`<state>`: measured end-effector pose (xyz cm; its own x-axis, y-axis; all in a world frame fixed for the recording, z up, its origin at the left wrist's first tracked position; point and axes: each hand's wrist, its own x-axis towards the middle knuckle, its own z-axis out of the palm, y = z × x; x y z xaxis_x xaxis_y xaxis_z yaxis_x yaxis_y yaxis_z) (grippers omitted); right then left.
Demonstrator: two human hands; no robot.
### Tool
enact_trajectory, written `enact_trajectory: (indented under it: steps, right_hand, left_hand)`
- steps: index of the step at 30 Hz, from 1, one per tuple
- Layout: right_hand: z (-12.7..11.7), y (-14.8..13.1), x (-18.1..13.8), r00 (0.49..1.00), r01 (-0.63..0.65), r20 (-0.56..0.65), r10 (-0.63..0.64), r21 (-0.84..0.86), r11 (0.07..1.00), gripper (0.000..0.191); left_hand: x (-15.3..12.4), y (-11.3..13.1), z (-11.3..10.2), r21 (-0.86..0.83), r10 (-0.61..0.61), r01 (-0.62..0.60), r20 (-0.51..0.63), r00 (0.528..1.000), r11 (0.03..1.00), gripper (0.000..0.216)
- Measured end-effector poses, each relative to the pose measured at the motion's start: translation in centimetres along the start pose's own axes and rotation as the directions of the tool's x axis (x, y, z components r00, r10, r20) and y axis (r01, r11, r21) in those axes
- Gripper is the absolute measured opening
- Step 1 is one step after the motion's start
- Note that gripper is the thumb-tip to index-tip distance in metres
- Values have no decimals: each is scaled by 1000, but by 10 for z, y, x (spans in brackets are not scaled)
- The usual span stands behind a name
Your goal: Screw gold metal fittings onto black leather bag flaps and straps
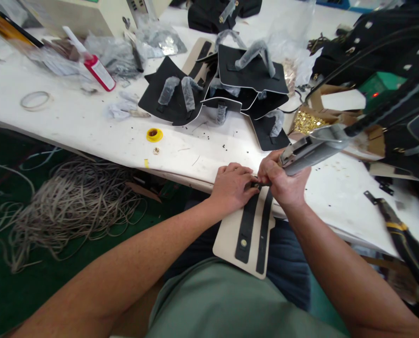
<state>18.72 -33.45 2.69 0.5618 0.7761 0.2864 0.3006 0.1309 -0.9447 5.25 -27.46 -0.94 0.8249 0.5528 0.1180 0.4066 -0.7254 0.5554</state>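
A beige panel with two black straps (246,225) lies across my lap, its far end at the table edge. A round metal stud shows near the close end of the wider strap. My left hand (232,186) is at the panel's far end, thumb and forefinger pinched on a small metal fitting (255,185). My right hand (287,183) is wrapped round a grey power screwdriver (311,148), with a black cord or hose at its back end. The screwdriver slants down toward the fitting, and its tip is hidden by my fingers.
Black panels with plastic-wrapped handles (253,70) are piled on the white table (100,126). A yellow tape roll (154,135), red bottle (99,72) and box of gold-coloured fittings (307,122) lie around. Pliers (403,239) are at right; tangled cord (65,206) covers the floor left.
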Motion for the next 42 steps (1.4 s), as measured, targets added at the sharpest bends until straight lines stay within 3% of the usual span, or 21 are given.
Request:
enact_trajectory:
  steps: [9, 15, 17, 20, 22, 25, 27, 29, 32, 34, 36, 37, 39, 41, 42]
  right_hand:
    - [6, -6, -2, 987, -125, -97, 127, 26, 992, 22]
    - [3, -26, 5, 980, -194, 54, 190, 87, 977, 43]
    - [-4, -38, 11, 983, -182, 35, 180, 99, 978, 48]
    - [-26, -48, 19, 991, -132, -45, 129, -79, 988, 50]
    - [-48, -42, 22, 997, -81, -40, 72, -374, 924, 48]
    - [-83, -12, 18, 986, -75, 44, 158, -737, 672, 47]
    - [-104, 10, 12, 964, -87, 71, 258, -827, 555, 51]
    - [-118, 27, 6, 958, -105, 47, 283, -860, 499, 54]
    - [-129, 31, -11, 985, -87, -6, 171, -878, 470, 50]
    - [-126, 25, -33, 999, -47, -46, 14, -857, 513, 40]
    - [-115, 15, -65, 994, -45, -99, -46, -760, 649, 30]
    - [-106, 11, -84, 993, -95, -111, 27, -671, 735, 31]
    - [-84, 6, -119, 946, -272, 58, 319, -393, 878, 39]
    - [-61, 3, -144, 858, -451, 230, 459, -91, 888, 43]
    - [-51, 0, -151, 841, -497, 268, 470, 38, 867, 41]
  left_hand:
    - [-1, 2, 0, -8, -11, 11, -3, 1000, 1000, 23]
    - [-2, 5, -3, 56, -12, 12, -12, 1000, 998, 22]
    - [-2, 4, -1, 40, -25, 26, -31, 999, 999, 21]
    - [-3, 3, 1, 32, -38, 40, -56, 998, 999, 21]
    - [-4, 4, 0, 53, -31, 35, -67, 997, 998, 22]
    - [-6, 8, -3, 92, -21, 29, -85, 996, 995, 23]
    - [-8, 10, -5, 118, -27, 38, -95, 995, 992, 23]
    - [-9, 12, -6, 142, -33, 47, -102, 994, 989, 23]
    - [-11, 15, -7, 165, -35, 53, -108, 994, 985, 19]
    - [-11, 17, -8, 171, -38, 57, -107, 993, 984, 17]
    - [-10, 19, -10, 176, -40, 59, -109, 993, 983, 15]
    - [-10, 20, -10, 177, -39, 58, -111, 993, 982, 15]
    - [-10, 21, -11, 174, -39, 59, -118, 992, 983, 13]
    - [-12, 23, -11, 150, -47, 65, -120, 992, 986, 11]
    - [-14, 24, -12, 124, -56, 71, -121, 991, 990, 10]
